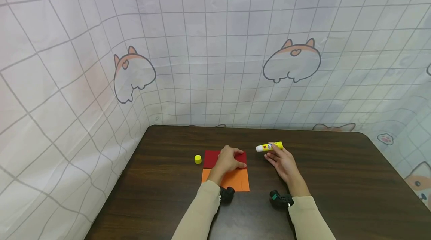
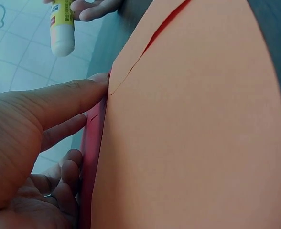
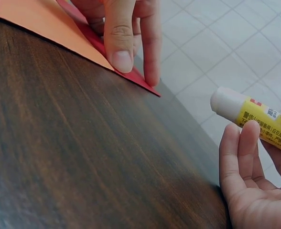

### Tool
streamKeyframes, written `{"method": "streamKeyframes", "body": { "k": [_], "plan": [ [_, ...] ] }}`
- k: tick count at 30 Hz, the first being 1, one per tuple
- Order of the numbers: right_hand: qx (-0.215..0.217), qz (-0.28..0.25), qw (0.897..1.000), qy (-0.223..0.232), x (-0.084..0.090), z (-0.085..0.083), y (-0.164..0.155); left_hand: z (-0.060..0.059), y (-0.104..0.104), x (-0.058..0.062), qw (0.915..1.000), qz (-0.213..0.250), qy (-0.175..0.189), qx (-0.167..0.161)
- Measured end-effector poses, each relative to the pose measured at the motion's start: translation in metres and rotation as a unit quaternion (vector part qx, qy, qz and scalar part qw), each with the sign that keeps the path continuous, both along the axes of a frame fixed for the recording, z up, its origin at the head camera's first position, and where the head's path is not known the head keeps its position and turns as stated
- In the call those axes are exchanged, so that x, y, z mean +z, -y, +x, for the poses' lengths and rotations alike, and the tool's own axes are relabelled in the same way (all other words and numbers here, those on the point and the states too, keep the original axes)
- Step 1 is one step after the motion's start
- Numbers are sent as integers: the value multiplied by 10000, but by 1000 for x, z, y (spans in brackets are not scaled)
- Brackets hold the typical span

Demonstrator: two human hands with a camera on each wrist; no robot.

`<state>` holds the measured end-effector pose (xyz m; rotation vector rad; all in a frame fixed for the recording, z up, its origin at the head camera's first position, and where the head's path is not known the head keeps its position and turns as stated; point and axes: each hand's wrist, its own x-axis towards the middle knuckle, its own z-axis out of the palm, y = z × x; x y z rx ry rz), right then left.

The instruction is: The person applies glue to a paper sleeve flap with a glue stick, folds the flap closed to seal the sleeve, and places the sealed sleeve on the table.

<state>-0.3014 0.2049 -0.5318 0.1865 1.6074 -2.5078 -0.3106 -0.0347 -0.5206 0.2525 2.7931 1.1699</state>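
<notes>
An orange paper (image 1: 240, 182) lies on the table with a red paper (image 1: 209, 159) along its far side. My left hand (image 1: 227, 161) presses on the papers, its thumb at the border of the two colours and its other fingers on the red. In the left wrist view, red shows through a narrow slit in the orange paper (image 2: 193, 124). Above the table to the right, my right hand (image 1: 285, 164) holds a yellow glue stick (image 1: 269, 147) between thumb and fingers. Its white end (image 3: 226, 104) points left, toward the papers.
A small yellow cap (image 1: 198, 159) stands on the dark wooden table (image 1: 148, 187), left of the red paper. Behind the table and along its sides hangs a white checked curtain (image 1: 215, 60). A black wrist camera (image 1: 281, 199) sits on each forearm.
</notes>
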Motion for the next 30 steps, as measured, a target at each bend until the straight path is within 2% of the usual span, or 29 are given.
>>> {"method": "streamKeyframes", "body": {
  "k": [11,30],
  "plan": [
    [-94,-99,9999,88,1,3,1,1,1,1,10000,-38,44,-26],
    [-218,116,9997,38,1,9,9,5,5,3,9997,0,84,-223]
  ]
}}
